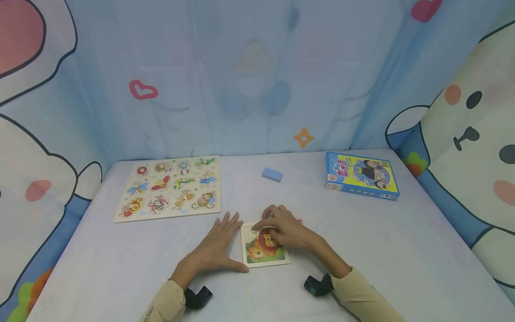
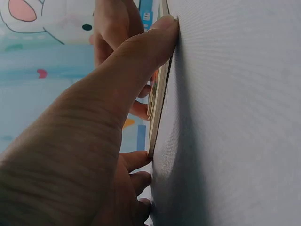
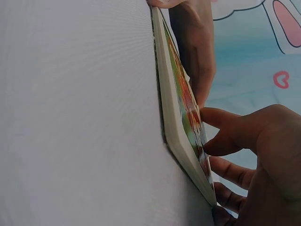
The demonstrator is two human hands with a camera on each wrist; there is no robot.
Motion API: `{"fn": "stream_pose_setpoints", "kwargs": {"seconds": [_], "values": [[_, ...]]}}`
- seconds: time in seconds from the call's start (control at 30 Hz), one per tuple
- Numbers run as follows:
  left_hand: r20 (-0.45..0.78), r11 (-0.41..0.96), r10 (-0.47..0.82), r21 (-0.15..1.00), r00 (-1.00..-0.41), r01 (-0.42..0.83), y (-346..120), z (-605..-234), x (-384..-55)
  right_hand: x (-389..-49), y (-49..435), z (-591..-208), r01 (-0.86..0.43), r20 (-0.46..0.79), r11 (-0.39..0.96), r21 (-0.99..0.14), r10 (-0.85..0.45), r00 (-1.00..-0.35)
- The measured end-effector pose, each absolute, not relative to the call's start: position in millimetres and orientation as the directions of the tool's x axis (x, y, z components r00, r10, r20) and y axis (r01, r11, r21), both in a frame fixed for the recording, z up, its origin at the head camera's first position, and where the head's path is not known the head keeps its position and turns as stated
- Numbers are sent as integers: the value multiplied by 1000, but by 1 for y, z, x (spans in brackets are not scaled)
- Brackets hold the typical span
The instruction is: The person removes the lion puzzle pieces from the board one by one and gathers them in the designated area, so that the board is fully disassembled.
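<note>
A small wooden lion jigsaw puzzle [image 1: 261, 256] in a pale frame lies on the table between the two hands. My left hand [image 1: 217, 248] is spread along its left side. Its thumb lies at the near left corner and its index finger reaches the far left corner. My right hand [image 1: 290, 229] is over the far right part of the puzzle, hiding some of it. In the right wrist view, the index fingertip and thumb touch the puzzle's face [image 3: 181, 94], spaced apart, while the other fingers lie toward the frame's edge.
Behind on the left lies a wooden insect peg board [image 1: 169, 188]. A blue block [image 1: 272, 174] sits at the back middle, and a blue and yellow box [image 1: 362, 175] at the back right. A small red bit [image 1: 300, 221] shows behind my right hand. Curtains border the table.
</note>
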State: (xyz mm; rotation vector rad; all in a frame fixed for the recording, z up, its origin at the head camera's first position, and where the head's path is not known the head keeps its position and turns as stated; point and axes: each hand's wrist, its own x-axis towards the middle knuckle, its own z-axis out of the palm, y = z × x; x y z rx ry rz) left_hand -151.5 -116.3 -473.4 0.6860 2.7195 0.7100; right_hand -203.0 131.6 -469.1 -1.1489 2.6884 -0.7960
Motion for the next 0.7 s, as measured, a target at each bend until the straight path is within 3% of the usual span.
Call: {"fn": "stream_pose_setpoints", "kwargs": {"seconds": [0.7], "values": [[-114, 774, 497, 505, -860, 381, -117, -474, -152, -197, 128, -461, -655, 87, 609, -447, -699, -710]]}}
